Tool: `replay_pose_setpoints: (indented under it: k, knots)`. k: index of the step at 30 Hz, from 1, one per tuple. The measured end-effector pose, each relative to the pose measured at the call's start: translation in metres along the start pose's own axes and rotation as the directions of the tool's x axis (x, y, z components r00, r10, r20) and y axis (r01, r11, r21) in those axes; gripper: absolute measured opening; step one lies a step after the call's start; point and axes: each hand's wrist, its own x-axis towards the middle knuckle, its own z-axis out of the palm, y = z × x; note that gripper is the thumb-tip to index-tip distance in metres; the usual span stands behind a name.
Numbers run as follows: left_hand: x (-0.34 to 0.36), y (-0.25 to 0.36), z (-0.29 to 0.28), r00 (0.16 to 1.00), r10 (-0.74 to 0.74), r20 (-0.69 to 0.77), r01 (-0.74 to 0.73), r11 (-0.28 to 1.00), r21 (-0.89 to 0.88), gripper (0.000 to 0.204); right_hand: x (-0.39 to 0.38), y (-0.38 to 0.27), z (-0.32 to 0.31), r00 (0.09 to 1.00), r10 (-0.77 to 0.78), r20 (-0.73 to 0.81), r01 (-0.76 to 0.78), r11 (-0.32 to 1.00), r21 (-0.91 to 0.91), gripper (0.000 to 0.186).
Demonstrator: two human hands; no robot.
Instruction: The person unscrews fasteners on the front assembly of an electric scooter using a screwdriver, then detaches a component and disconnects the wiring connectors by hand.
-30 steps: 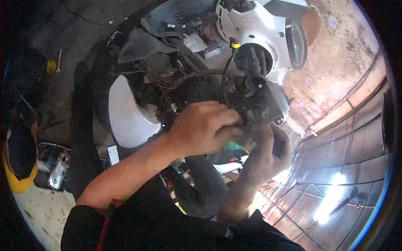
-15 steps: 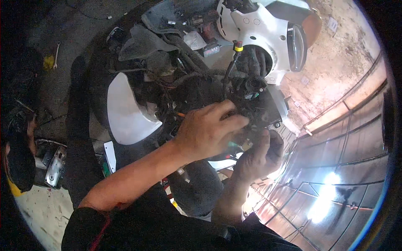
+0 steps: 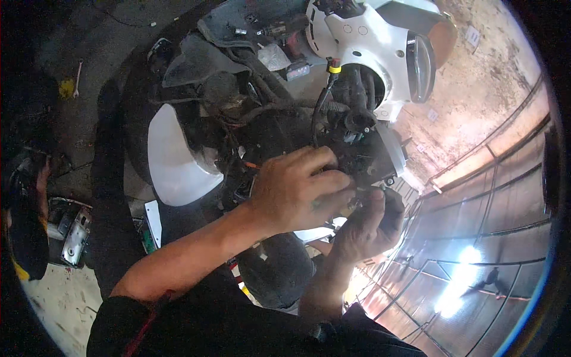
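Note:
My left hand (image 3: 300, 190) is closed, fingers curled on the black parts (image 3: 363, 160) of a partly dismantled vehicle front. What its fingertips hold is hidden. Just right of it, my right hand (image 3: 376, 217) is closed with thumb and fingers pinched at a small part too dim to name. Above my hands a black cable rises to a connector with a yellow band (image 3: 334, 68). A white body shell (image 3: 392, 65) with a clear lamp cover (image 3: 420, 68) is at the upper right. A curved white panel (image 3: 178, 166) lies left of my left hand.
A wrench (image 3: 78, 79) lies on the dark floor (image 3: 107, 41) at the upper left. A metal part (image 3: 74, 238) and a narrow white piece (image 3: 153, 222) are at the lower left. Small parts and a clear bag (image 3: 273, 58) rest above the wiring.
My left hand has shifted slightly right, its index finger higher and more bent over the black parts. My right hand has moved a little down and left, still closed.

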Motion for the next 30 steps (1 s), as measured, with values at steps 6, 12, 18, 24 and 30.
replay_pose_setpoints:
  k: [6, 12, 18, 24, 30]
  knots:
    - [-0.002, 0.002, 0.004, 0.999, 0.033, -0.029, -0.033, 0.999, 0.002, 0.016, 0.0, 0.0, 0.0, 0.999, -0.022, -0.025, 0.022, 1.0, -0.011, 0.014]
    - [-0.002, 0.001, -0.004, 0.999, -0.009, 0.04, 0.009, 1.0, -0.015, 0.015, 0.003, -0.008, -0.001, 0.998, -0.022, 0.059, 0.029, 0.992, -0.122, 0.011]
    - [-0.006, -0.005, -0.002, 0.998, 0.054, 0.044, -0.053, 0.998, -0.028, 0.014, 0.006, -0.016, -0.004, 0.989, 0.127, 0.081, -0.114, 0.983, -0.147, 0.01]
    - [-0.004, 0.0, -0.002, 0.999, 0.0, 0.043, 0.003, 0.997, -0.077, 0.013, 0.003, -0.022, 0.007, 0.997, 0.076, 0.016, -0.073, 0.986, -0.147, 0.006]
    - [-0.006, 0.007, 0.001, 0.997, -0.075, 0.008, 0.075, 0.997, 0.004, 0.014, 0.002, -0.021, 0.01, 0.992, 0.126, -0.012, -0.126, 0.989, -0.081, 0.009]
